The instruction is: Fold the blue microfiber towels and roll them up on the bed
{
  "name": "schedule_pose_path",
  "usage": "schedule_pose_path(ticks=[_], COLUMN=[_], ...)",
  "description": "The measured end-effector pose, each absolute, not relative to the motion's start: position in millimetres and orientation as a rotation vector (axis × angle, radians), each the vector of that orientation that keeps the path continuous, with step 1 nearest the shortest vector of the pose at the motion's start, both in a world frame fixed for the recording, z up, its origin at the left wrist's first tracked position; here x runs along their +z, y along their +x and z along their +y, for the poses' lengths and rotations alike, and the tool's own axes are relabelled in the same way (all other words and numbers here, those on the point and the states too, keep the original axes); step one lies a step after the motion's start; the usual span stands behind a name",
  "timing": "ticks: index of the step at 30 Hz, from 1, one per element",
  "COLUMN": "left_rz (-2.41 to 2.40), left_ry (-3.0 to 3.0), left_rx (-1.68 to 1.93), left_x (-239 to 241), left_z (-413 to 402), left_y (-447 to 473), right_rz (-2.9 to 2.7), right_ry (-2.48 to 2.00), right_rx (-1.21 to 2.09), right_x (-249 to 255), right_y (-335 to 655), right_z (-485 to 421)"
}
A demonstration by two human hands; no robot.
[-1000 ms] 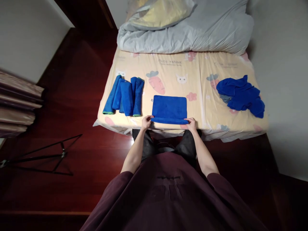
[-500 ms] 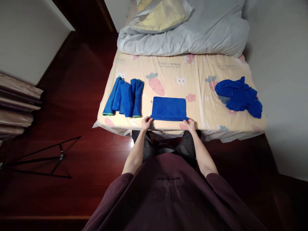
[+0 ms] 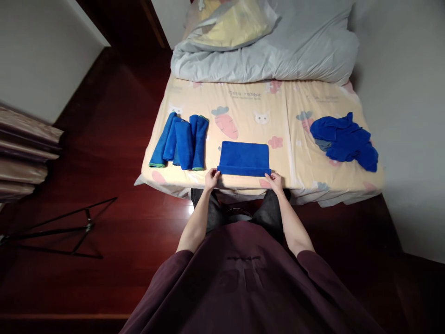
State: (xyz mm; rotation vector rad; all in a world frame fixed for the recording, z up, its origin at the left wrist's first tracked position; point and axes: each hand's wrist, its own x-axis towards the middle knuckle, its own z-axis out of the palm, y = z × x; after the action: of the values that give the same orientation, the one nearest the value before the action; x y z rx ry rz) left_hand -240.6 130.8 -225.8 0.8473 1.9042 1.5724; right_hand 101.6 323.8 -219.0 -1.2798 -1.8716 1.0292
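Note:
A blue towel (image 3: 244,155) lies flat near the front edge of the bed, its near edge turned over in a narrow strip. My left hand (image 3: 211,178) pinches the near left corner of that strip. At the near right corner, the fingers of my right hand (image 3: 274,181) are closed on the same towel. Left of it lie several rolled blue towels (image 3: 184,144) side by side, some with green edging. To the right is a crumpled heap of blue towels (image 3: 347,139), with a greyish patch showing at its left.
The bed (image 3: 257,109) has a yellow sheet printed with carrots and rabbits. A grey quilt (image 3: 264,62) and a yellowish pillow (image 3: 236,30) are bunched at its far end. A black tripod's legs (image 3: 79,228) stand on the dark red floor at left, near a curtain (image 3: 28,157).
The turned-over strip along the towel's near edge looks slightly wider and flatter. Both hands keep their hold on its corners, almost unmoved. The whole view has shifted very slightly.

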Motion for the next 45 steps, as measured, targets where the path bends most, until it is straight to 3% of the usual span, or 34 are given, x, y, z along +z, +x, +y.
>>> schedule_pose_path(ticks=[25, 45], left_rz=[2.128, 2.204], left_ry=[1.035, 1.038], left_rx=[1.296, 1.401], left_x=[-194, -208], left_z=[121, 121], left_y=[-235, -230], right_rz=[-1.921, -1.834], right_ry=[-1.552, -1.697], right_rx=[0.782, 0.831], right_x=[-209, -205], right_y=[93, 82], right_z=[290, 305])
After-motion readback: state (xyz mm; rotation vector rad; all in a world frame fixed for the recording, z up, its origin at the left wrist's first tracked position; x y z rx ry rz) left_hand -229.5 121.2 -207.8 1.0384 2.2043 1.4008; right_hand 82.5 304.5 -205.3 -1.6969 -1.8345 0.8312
